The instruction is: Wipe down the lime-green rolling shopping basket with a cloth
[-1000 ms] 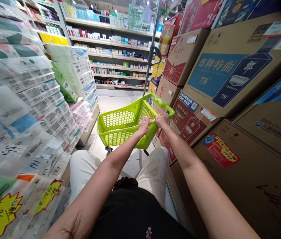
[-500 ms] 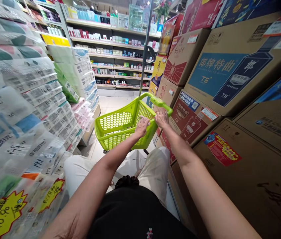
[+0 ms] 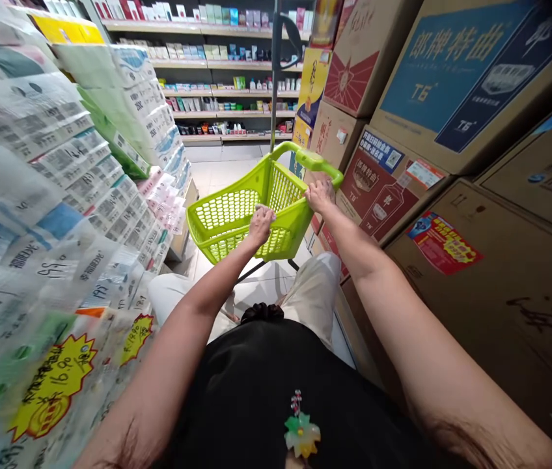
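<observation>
Gripping basket (image 3: 237,218) rim between stacks

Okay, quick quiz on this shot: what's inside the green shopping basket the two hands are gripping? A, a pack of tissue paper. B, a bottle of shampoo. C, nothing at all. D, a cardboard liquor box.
C: the green basket shows only its bare perforated floor and walls, while the left hand and right hand grip its near rim.
</observation>
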The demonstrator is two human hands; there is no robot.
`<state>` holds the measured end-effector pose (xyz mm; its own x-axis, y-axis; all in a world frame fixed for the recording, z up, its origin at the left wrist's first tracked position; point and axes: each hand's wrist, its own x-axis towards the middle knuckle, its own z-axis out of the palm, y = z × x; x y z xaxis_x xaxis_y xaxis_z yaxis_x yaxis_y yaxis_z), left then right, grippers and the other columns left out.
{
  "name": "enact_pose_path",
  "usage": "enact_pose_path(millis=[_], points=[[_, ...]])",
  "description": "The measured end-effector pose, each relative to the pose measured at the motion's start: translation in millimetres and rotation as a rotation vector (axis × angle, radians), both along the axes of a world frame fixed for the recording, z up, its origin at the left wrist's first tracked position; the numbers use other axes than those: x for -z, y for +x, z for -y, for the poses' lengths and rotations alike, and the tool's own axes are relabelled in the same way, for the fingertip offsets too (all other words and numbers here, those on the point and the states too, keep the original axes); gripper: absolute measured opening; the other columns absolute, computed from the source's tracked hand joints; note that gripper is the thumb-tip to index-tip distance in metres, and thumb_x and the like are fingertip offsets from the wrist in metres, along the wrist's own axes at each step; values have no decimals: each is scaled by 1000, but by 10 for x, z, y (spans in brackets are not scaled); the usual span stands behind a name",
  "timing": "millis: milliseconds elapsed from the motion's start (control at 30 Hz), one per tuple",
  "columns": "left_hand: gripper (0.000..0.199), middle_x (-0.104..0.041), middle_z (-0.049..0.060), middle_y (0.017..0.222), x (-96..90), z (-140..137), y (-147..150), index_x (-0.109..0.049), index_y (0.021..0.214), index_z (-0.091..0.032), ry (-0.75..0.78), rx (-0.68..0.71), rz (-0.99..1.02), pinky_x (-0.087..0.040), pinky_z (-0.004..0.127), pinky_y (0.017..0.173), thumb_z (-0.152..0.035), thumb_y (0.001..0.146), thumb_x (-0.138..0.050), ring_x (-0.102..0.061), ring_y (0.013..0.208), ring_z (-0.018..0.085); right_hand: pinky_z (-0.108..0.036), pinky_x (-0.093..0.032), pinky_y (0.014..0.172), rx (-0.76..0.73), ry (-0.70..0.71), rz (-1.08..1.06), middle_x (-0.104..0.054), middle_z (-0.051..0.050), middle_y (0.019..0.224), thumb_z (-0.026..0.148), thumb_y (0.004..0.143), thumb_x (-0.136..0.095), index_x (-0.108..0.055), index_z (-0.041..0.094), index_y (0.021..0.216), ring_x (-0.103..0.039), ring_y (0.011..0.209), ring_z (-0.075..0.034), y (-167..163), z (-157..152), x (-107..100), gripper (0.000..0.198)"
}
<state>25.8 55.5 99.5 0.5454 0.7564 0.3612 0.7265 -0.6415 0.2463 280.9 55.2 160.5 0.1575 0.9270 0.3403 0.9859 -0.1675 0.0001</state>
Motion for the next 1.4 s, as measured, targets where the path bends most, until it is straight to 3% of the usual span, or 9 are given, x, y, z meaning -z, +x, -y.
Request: enact_pose_path(millis=[167,433,567,667,800,933,1100,1233,1400], points=[[62,-55,18,140,5,-8,244,-55,145,-16,-20,52,88,-44,49,113,1,87,-45,-50,130,31,-51,-30,115,12,17,-13,-64,-23,128,40,106,-24,-65,6,121,-51,124,-33,63,-63,90,55],[72,-56,14,139,124,-14,-531,-53,148,-20,-83,39,73,-45,48,113,4,79,-49,-54,127,30,-64,-24,118,-31,116,-82,-63,-25,129,46,106,-15,-65,4,122,-48,129,-39,118,-131,269,67],[74,-53,19,144,49,37,-300,-52,149,-14,-67,15,60,-42,53,115,6,78,-46,-50,132,34,-65,-14,124,-29,90,-50,-62,-23,132,43,106,-18,-63,4,127,-49,130,-37,-195,-21,257,63],[75,-54,16,145,41,85,-240,-52,148,-16,-44,37,100,-42,52,116,7,77,-43,-48,133,31,-60,-13,126,-49,100,-29,-62,-23,135,39,105,-19,-62,5,131,-47,132,-35,-353,128,228,61],[73,-56,12,144,100,168,-768,-55,145,-18,-40,71,61,-43,48,117,5,77,-40,-51,132,27,-57,-18,125,-94,99,-37,-62,-23,134,43,105,-20,-64,5,129,-47,131,-35,-343,242,198,63],[73,-56,13,145,118,265,-1250,-55,146,-18,7,4,-27,-44,49,117,5,78,-40,-50,133,29,-60,-15,126,-59,115,-84,-62,-24,134,45,104,-21,-63,3,129,-46,132,-37,-395,215,207,65],[72,-56,17,142,129,299,-867,-56,146,-16,32,-118,31,-41,51,119,6,80,-37,-48,138,32,-57,-9,130,-60,62,-67,-61,-18,136,62,98,-35,-58,12,140,-45,134,-35,-673,204,216,69],[76,-54,15,147,136,328,-708,-52,150,-19,19,-61,72,-36,52,124,6,80,-39,-44,143,31,-53,-8,132,-104,42,-22,-59,-9,140,62,95,-43,-54,25,147,-41,139,-32,-702,276,253,64],[77,-51,16,152,217,494,-1430,-46,154,-18,17,-96,36,-35,51,125,4,80,-42,-43,146,31,-52,-13,130,-44,76,-19,-58,-13,142,54,99,-43,-63,20,135,-42,138,-31,-586,336,269,53]])
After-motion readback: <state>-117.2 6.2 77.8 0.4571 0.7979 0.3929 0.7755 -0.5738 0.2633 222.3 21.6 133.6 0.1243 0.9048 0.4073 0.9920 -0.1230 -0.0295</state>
